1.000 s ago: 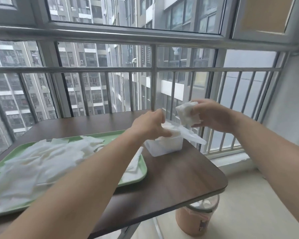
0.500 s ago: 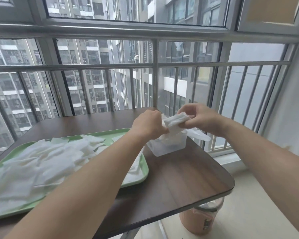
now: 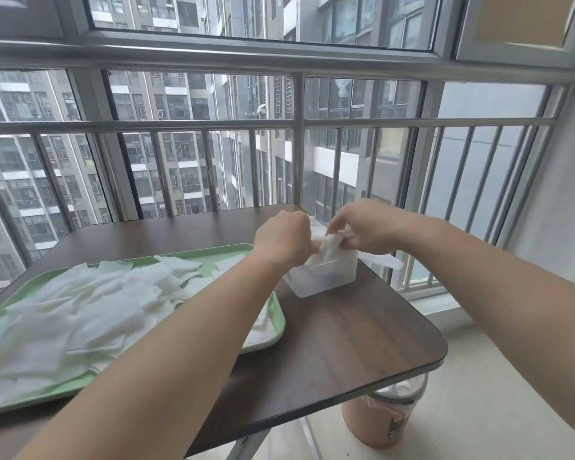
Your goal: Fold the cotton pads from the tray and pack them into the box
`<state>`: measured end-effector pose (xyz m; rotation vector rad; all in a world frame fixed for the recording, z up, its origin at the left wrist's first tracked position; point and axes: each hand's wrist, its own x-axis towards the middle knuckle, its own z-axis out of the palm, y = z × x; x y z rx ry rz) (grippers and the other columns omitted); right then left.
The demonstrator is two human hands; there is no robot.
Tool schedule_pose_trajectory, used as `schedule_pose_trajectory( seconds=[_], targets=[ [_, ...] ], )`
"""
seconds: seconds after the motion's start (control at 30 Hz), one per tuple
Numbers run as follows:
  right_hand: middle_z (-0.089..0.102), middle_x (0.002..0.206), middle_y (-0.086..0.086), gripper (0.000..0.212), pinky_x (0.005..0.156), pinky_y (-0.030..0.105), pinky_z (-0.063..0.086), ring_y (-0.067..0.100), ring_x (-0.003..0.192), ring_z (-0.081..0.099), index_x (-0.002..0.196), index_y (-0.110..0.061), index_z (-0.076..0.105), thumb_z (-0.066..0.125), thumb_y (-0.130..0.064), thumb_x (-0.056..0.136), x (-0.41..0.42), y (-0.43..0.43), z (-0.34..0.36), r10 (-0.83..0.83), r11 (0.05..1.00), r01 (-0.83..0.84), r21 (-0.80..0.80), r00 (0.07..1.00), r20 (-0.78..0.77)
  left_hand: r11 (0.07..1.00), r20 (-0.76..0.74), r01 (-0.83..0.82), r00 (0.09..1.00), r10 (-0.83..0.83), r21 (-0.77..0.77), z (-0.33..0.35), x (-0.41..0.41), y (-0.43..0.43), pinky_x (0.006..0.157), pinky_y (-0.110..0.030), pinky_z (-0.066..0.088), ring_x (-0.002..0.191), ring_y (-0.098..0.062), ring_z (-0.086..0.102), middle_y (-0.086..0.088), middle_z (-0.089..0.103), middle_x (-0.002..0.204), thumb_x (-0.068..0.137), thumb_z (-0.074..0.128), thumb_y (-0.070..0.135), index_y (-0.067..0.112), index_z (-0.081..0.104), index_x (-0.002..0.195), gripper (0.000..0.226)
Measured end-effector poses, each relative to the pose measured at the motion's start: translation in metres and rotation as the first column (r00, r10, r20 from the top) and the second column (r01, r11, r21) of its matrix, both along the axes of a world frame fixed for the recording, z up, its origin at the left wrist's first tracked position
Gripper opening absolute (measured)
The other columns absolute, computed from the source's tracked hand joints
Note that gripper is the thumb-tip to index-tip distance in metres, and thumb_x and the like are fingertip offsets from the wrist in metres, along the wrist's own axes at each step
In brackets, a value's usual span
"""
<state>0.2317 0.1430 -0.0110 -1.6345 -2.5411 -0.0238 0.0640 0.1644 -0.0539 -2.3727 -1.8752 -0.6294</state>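
Above the frosted plastic box [image 3: 326, 277] — left hand [image 3: 284, 239] and right hand [image 3: 369, 227], both pinching one soft pad [image 3: 329, 247] (white, crumpled).

You are facing a dark wood-grain table [image 3: 346, 343] with rounded corners, pushed up against a metal railing [image 3: 298, 144] of upright bars. Beyond the railing you see tall apartment blocks [image 3: 180, 144] through the glass. Under the table's right corner stands a pinkish bin [image 3: 384, 416] lined with a clear bag, on a pale tiled floor [image 3: 495, 393]. A light wall [image 3: 565, 210] rises to your right.
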Motion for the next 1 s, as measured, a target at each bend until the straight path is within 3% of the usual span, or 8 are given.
schedule_pose_trajectory(
  seconds=[0.1, 0.2, 0.4, 0.47, 0.57, 0.73, 0.9, 1.0],
  targets=[
    [0.067, 0.115, -0.008, 0.030, 0.077, 0.017, 0.041, 0.009, 0.099, 0.063, 0.117, -0.025, 0.071, 0.073, -0.014, 0.089, -0.005, 0.000, 0.001, 0.016, 1.000, -0.016, 0.007, 1.000, -0.023, 1.000, -0.014, -0.011, 1.000, 0.011, 0.001, 0.001, 0.000, -0.005, 0.076, -0.037, 0.055, 0.088, -0.030, 0.064, -0.006, 0.067, 0.098, 0.088, 0.067, 0.035, 0.015, 0.066, 0.099, 0.023],
    [0.068, 0.101, -0.011, 0.025, 0.061, 0.010, 0.037, -0.005, 0.079, 0.056, 0.099, -0.027, 0.070, 0.077, -0.008, 0.084, -0.005, -0.003, 0.007, 0.038, 0.999, -0.040, -0.037, 0.998, -0.057, 1.000, 0.012, -0.005, 1.000, 0.005, -0.004, 0.002, 0.000, -0.008, 0.081, -0.039, 0.056, 0.091, -0.029, 0.065, -0.004, 0.069, 0.099, 0.090, 0.065, 0.036, 0.018, 0.068, 0.098, 0.020],
    [0.071, 0.102, -0.008, 0.024, 0.081, 0.027, 0.051, 0.014, 0.095, 0.065, 0.098, -0.027, 0.076, 0.063, -0.008, 0.091, -0.008, -0.003, 0.005, 0.015, 0.999, -0.012, -0.048, 0.998, 0.067, 0.996, 0.143, 0.085, 0.987, -0.078, -0.042, 0.002, -0.008, -0.004, 0.069, -0.033, 0.058, 0.069, -0.017, 0.069, 0.006, 0.072, 0.072, 0.089, 0.068, 0.036, 0.029, 0.060, 0.061, 0.029],
    [0.070, 0.102, -0.009, 0.031, 0.085, 0.030, 0.053, 0.015, 0.098, 0.064, 0.094, -0.029, 0.076, 0.056, -0.007, 0.091, -0.008, -0.005, 0.006, 0.006, 0.999, -0.004, -0.034, 0.998, 0.056, 0.991, 0.165, 0.118, 0.981, -0.106, -0.063, 0.003, -0.012, -0.006, 0.068, -0.034, 0.058, 0.071, -0.019, 0.068, 0.006, 0.073, 0.074, 0.090, 0.066, 0.032, 0.027, 0.066, 0.065, 0.025],
    [0.068, 0.104, -0.010, 0.036, 0.084, 0.027, 0.052, 0.012, 0.099, 0.063, 0.090, -0.032, 0.075, 0.050, -0.006, 0.091, -0.010, -0.012, 0.011, 0.008, 1.000, -0.007, 0.005, 0.995, -0.104, 0.981, 0.275, 0.188, 0.947, -0.166, -0.055, 0.007, -0.022, -0.012, 0.075, -0.037, 0.059, 0.078, -0.017, 0.068, 0.006, 0.073, 0.081, 0.091, 0.066, 0.029, 0.023, 0.075, 0.079, 0.016],
    [0.067, 0.093, -0.011, 0.030, 0.065, 0.015, 0.047, 0.009, 0.084, 0.063, 0.088, -0.027, 0.077, 0.054, -0.008, 0.090, -0.034, -0.026, 0.017, 0.093, 0.994, -0.068, 0.085, 0.936, -0.339, 0.977, 0.380, 0.215, 0.903, -0.202, 0.008, 0.017, -0.055, -0.026, 0.085, -0.034, 0.057, 0.087, -0.009, 0.068, 0.009, 0.073, 0.091, 0.091, 0.070, 0.029, 0.026, 0.077, 0.089, 0.008],
    [0.070, 0.093, -0.011, 0.028, 0.066, 0.014, 0.050, 0.008, 0.084, 0.066, 0.088, -0.028, 0.074, 0.056, -0.007, 0.092, -0.091, -0.026, 0.013, 0.202, 0.979, -0.191, 0.065, 0.901, -0.383, 0.991, 0.384, 0.135, 0.916, -0.118, -0.017, 0.021, -0.119, -0.042, 0.083, -0.031, 0.057, 0.089, -0.009, 0.067, 0.006, 0.073, 0.096, 0.094, 0.068, 0.028, 0.028, 0.073, 0.090, 0.006],
    [0.071, 0.094, -0.011, 0.028, 0.069, 0.011, 0.048, 0.001, 0.085, 0.064, 0.100, -0.023, 0.076, 0.056, -0.005, 0.093, -0.127, -0.018, 0.003, 0.229, 0.970, -0.241, 0.023, 0.888, -0.399, 0.999, 0.388, 0.035, 0.921, -0.031, -0.005, 0.022, -0.159, -0.051, 0.080, -0.030, 0.055, 0.087, -0.009, 0.067, 0.010, 0.072, 0.091, 0.094, 0.068, 0.029, 0.029, 0.073, 0.087, 0.009]
  ],
)
